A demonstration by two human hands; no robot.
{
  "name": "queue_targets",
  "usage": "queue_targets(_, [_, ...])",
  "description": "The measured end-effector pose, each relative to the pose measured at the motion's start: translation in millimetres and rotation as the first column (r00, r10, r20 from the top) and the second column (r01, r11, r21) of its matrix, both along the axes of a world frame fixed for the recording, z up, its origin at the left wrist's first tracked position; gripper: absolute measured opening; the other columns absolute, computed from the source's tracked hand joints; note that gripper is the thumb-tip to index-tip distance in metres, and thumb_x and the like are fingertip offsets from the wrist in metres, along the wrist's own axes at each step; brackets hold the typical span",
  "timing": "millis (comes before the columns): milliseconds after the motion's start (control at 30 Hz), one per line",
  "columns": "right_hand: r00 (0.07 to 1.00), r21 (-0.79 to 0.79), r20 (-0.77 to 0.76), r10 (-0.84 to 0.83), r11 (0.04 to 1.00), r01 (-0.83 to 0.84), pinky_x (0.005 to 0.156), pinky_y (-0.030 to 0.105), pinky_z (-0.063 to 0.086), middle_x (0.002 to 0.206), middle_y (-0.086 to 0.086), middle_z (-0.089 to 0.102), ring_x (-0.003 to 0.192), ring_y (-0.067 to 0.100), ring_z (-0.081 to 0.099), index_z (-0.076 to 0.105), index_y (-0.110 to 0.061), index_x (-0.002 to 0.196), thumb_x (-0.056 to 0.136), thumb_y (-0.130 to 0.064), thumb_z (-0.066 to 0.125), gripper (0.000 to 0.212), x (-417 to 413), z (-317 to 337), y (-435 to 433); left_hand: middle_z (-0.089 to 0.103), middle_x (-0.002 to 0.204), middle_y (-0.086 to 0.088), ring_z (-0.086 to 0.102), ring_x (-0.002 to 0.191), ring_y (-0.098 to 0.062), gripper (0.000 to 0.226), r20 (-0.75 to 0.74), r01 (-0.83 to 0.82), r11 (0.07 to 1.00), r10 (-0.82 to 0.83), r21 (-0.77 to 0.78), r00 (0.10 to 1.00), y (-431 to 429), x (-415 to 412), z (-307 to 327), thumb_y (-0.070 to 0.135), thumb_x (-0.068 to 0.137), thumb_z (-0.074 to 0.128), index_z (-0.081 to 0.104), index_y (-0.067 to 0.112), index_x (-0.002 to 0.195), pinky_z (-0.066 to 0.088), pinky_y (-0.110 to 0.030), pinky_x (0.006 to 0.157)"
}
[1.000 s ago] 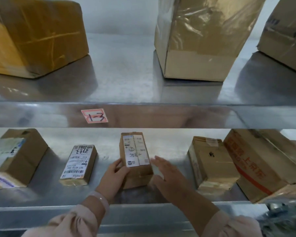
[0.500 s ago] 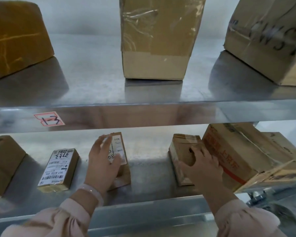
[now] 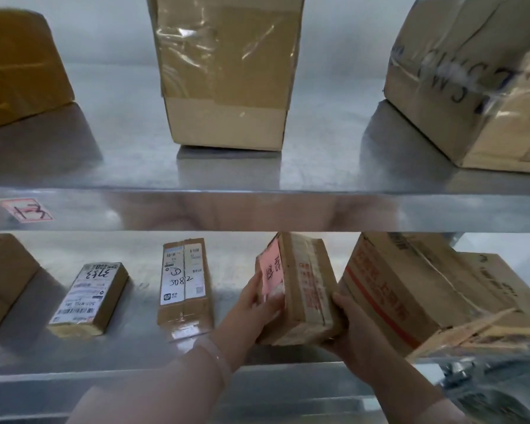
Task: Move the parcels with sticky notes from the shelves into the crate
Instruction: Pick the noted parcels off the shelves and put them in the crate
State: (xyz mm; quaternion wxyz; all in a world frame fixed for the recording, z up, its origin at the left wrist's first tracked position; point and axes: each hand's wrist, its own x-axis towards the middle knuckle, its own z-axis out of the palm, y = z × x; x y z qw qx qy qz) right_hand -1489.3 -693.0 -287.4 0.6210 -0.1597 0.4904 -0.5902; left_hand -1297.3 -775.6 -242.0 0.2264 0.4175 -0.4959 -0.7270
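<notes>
At the far left of the upper metal shelf (image 3: 120, 154) sits a box wrapped in yellow tape (image 3: 16, 68). Below it, the shelf's front edge carries a red-bordered label (image 3: 25, 210) with handwritten figures. On the lower shelf (image 3: 135, 347), a plain cardboard box (image 3: 3, 280) stands at the left edge. Near it a small flat parcel (image 3: 89, 298) lies with a white shipping label on top. Further right, a narrow parcel (image 3: 185, 286) lies under the tall taped carton (image 3: 227, 75) on the shelf above.

The left hand (image 3: 251, 304), a pale bracelet (image 3: 216, 356) at its wrist, grips the left side of the sticky-note parcel (image 3: 303, 289). Its thumb lies across the pink sticky note (image 3: 271, 270) on that face. The parcel is tipped up above the front of the lower shelf; I cannot tell whether it touches the metal. The right hand (image 3: 349, 325) clasps its near right corner from below.

Just beside it stands a red-printed carton (image 3: 410, 289), tilted. Above, a large box with black marker writing (image 3: 471, 87) fills the right end.
</notes>
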Motion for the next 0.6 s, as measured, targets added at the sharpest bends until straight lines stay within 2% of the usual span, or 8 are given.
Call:
queue_targets(33, [0.996, 0.033, -0.089, 0.005, 0.999, -0.002, 0.077, 0.043, 0.057, 0.110, 0.014, 0.071, 0.102, 0.031, 0.069, 0.068, -0.015, 0.115, 0.075, -0.039, 0.073, 0.047, -3.2, 1.5, -0.7, 0.068, 0.105, 0.017, 0.070, 0.093, -0.011, 0.042, 0.004, -0.041, 0.997, 0.041, -0.060, 0.999, 1.8, -2.2, -1.2, 0.040, 0.069, 0.074, 0.057, 0.061, 0.102, 0.058, -0.027, 0.074])
queue_targets(100, [0.955, 0.027, -0.297, 0.025, 0.999, -0.018, 0.071, 0.032, 0.059, 0.104, 0.003, 0.074, 0.096, 0.021, 0.071, 0.063, -0.026, 0.120, 0.084, -0.034, 0.065, 0.037, -8.1, 8.7, -3.0, 0.065, 0.104, 0.019, 0.068, 0.095, -0.009, 0.050, 0.094, -0.087, 0.967, 0.112, -0.238, 0.989, 5.2, -8.2, -3.7, 0.035, 0.075, 0.078, 0.054, 0.054, 0.115, 0.057, -0.022, 0.076])
queue_targets(167, [0.903, -0.016, -0.429, 0.015, 1.000, -0.024, 0.070, 0.024, 0.058, 0.102, -0.008, 0.074, 0.094, 0.011, 0.071, 0.059, -0.034, 0.119, 0.090, -0.033, 0.060, 0.029, -11.2, 17.9, -5.1, 0.056, 0.117, 0.009, 0.060, 0.106, -0.011, 0.069, 0.257, -0.052, 0.900, 0.179, -0.433, 0.950, 12.2, -15.7, -5.8, 0.032, 0.079, 0.078, 0.044, 0.034, 0.139, 0.053, -0.028, 0.092])
queue_targets(267, [0.817, -0.060, -0.569, 0.095, 0.986, -0.156, 0.071, 0.022, 0.057, 0.105, -0.013, 0.072, 0.095, 0.010, 0.070, 0.059, -0.032, 0.119, 0.091, -0.041, 0.058, 0.029, -10.6, 33.4, -5.0, 0.043, 0.128, -0.001, 0.049, 0.114, -0.011, 0.071, 0.323, -0.069, 0.828, 0.292, -0.557, 0.900, 31.9, -25.5, -2.5, 0.028, 0.078, 0.080, 0.046, 0.021, 0.140, 0.042, -0.025, 0.105])
queue_targets(333, [0.786, -0.015, -0.591, 0.183, 0.971, -0.238, 0.081, 0.030, 0.059, 0.113, -0.012, 0.069, 0.100, 0.015, 0.069, 0.056, -0.032, 0.125, 0.089, -0.044, 0.062, 0.039, -11.5, 37.2, -1.9, 0.040, 0.134, -0.005, 0.047, 0.117, -0.010, 0.071, 0.280, -0.137, 0.801, 0.357, -0.583, 0.891, 44.3, -27.0, -0.1, 0.021, 0.077, 0.081, 0.048, 0.016, 0.139, 0.040, -0.026, 0.108])
queue_targets(400, [0.761, 0.010, -0.600, 0.245, 0.954, -0.300, 0.086, 0.031, 0.058, 0.121, -0.009, 0.065, 0.104, 0.016, 0.066, 0.052, -0.034, 0.130, 0.087, -0.045, 0.065, 0.047, -13.7, 36.5, 2.2, 0.040, 0.136, -0.004, 0.043, 0.123, -0.011, 0.072, 0.259, -0.184, 0.759, 0.423, -0.624, 0.868, 56.0, -22.7, 3.6, 0.017, 0.075, 0.082, 0.049, 0.016, 0.139, 0.036, -0.029, 0.111])
queue_targets(467, [0.787, -0.001, -0.555, 0.270, 0.946, -0.325, 0.078, 0.024, 0.058, 0.121, -0.008, 0.066, 0.101, 0.013, 0.067, 0.051, -0.036, 0.131, 0.088, -0.039, 0.065, 0.045, -12.3, 35.2, 5.5, 0.040, 0.138, -0.002, 0.041, 0.127, -0.012, 0.071, 0.233, -0.222, 0.721, 0.474, -0.657, 0.849, 69.0, -14.9, 8.6, 0.016, 0.075, 0.082, 0.049, 0.022, 0.138, 0.035, -0.032, 0.113])
queue_targets(600, [0.819, -0.036, -0.463, 0.338, 0.916, -0.398, 0.059, 0.012, 0.053, 0.092, -0.028, 0.070, 0.083, -0.002, 0.069, 0.054, -0.044, 0.117, 0.088, -0.033, 0.067, 0.033, 8.6, 36.1, 5.3, 0.043, 0.138, 0.000, 0.043, 0.128, -0.013, 0.074, 0.173, -0.320, 0.682, 0.550, -0.658, 0.817, 101.3, 10.6, 16.1, 0.020, 0.080, 0.078, 0.040, 0.034, 0.141, 0.039, -0.038, 0.109])
